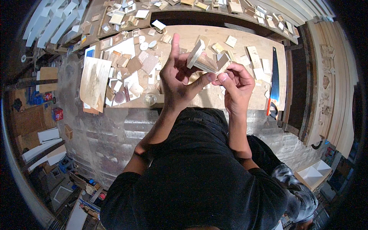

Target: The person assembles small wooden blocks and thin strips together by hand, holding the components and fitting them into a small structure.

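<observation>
Above the table I hold a small wooden assembly (207, 62), built of flat pieces with upright ends and a rounded top on its left end. My left hand (178, 76) supports its left side and underside, thumb along the near edge and one finger pointing up. With thumb and fingertips, my right hand (238, 81) pinches its right end. The two thumbs nearly meet at the near corner. Some fingertips are hidden behind the wood.
Wood offcuts (143, 61) and white discs (144, 46) lie on the plywood tabletop (161, 32). A handsaw (274, 80) rests at its right edge, a pale board (96, 82) at its left. More small wooden pieces (117, 17) line the far shelf. A person's patterned garment (299, 188) shows at lower right.
</observation>
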### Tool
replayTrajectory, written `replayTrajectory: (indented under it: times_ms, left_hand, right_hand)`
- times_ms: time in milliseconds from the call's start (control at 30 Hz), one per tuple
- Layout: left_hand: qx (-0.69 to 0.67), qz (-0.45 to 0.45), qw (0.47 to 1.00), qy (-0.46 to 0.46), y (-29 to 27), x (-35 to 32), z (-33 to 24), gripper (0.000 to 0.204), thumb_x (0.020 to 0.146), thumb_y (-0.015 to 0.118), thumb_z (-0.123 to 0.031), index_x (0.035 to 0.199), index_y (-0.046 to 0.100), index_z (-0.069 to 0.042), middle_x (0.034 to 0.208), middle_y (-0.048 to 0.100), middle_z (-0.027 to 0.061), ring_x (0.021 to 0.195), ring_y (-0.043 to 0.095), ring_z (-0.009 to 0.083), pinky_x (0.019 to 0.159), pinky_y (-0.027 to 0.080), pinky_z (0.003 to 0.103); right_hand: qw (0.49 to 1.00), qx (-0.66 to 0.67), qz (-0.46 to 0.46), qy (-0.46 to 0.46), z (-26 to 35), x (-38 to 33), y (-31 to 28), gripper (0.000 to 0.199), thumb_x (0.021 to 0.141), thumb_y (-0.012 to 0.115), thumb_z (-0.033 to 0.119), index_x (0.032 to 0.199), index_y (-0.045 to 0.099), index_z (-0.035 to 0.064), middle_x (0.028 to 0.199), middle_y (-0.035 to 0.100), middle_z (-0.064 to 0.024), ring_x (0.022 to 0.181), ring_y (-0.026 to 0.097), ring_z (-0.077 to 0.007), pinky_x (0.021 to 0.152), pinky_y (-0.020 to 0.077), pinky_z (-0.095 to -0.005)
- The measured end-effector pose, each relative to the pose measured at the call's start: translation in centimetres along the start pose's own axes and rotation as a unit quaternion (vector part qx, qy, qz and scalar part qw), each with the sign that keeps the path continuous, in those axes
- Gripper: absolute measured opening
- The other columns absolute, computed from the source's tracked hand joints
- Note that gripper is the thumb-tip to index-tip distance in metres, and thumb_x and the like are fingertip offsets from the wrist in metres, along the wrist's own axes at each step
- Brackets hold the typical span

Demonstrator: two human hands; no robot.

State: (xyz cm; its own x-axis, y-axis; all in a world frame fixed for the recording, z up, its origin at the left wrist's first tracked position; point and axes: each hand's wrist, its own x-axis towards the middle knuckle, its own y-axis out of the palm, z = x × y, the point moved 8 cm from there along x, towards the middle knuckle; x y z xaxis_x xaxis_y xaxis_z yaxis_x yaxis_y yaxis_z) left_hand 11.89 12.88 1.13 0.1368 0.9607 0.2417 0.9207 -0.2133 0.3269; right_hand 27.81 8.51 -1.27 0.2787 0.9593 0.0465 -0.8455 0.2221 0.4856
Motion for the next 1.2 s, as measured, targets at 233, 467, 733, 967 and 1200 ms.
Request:
replayTrajectory:
  times_ms: [233,467,733,967,1200]
  left_hand:
    - [0.035,0.002,0.999,0.004,0.0,0.2,-0.7,0.111,0.077,0.083,-0.012,0.15,0.003,0.009,0.106,0.066,0.0138,0.097,0.066,0.0173,0.088,0.055,0.031]
    - [0.04,0.012,0.999,0.008,-0.1,0.5,-0.5,0.11,0.075,0.083,-0.009,0.148,0.003,0.013,0.1,0.067,0.0118,0.093,0.067,0.0162,0.085,0.056,0.029]
    - [0.034,0.013,0.999,0.0,0.2,0.6,-0.4,0.11,0.076,0.083,-0.01,0.148,0.003,0.014,0.099,0.068,0.0116,0.093,0.067,0.0161,0.084,0.056,0.029]
    - [0.033,0.013,0.999,-0.012,0.3,0.6,-0.2,0.111,0.076,0.083,-0.01,0.148,0.002,0.013,0.1,0.067,0.0119,0.093,0.067,0.0162,0.085,0.056,0.03]
    - [-0.03,-0.001,1.0,0.002,-0.1,0.4,0.2,0.118,0.073,0.084,-0.004,0.149,-0.004,0.01,0.104,0.066,0.012,0.099,0.065,0.0175,0.09,0.054,0.031]
  right_hand:
    - [1.0,-0.004,-0.002,-0.003,-0.1,-0.1,0.0,0.026,0.079,0.074,-0.006,0.103,0.062,-0.0078,0.099,0.064,-0.013,0.092,0.066,-0.019,0.069,0.0629,-0.031]
    - [1.0,-0.023,-0.002,-0.013,0.3,-0.1,0.2,0.028,0.078,0.075,-0.007,0.103,0.064,-0.0084,0.102,0.065,-0.015,0.092,0.065,-0.02,0.068,0.0617,-0.0303]
    - [0.999,-0.044,-0.016,-0.003,0.0,-0.1,-0.4,0.029,0.078,0.077,-0.004,0.103,0.064,-0.0084,0.098,0.066,-0.014,0.091,0.065,-0.0179,0.068,0.0603,-0.0288]
    - [0.998,-0.047,-0.029,-0.018,-0.1,-0.1,-0.7,0.029,0.077,0.078,-0.004,0.104,0.066,-0.0079,0.099,0.067,-0.0136,0.092,0.065,-0.0186,0.072,0.0592,-0.0295]
    - [0.998,-0.037,-0.006,-0.055,0.5,-0.2,-0.3,0.032,0.077,0.076,-0.007,0.107,0.066,-0.0077,0.107,0.065,-0.0168,0.094,0.066,-0.0212,0.073,0.0597,-0.0306]
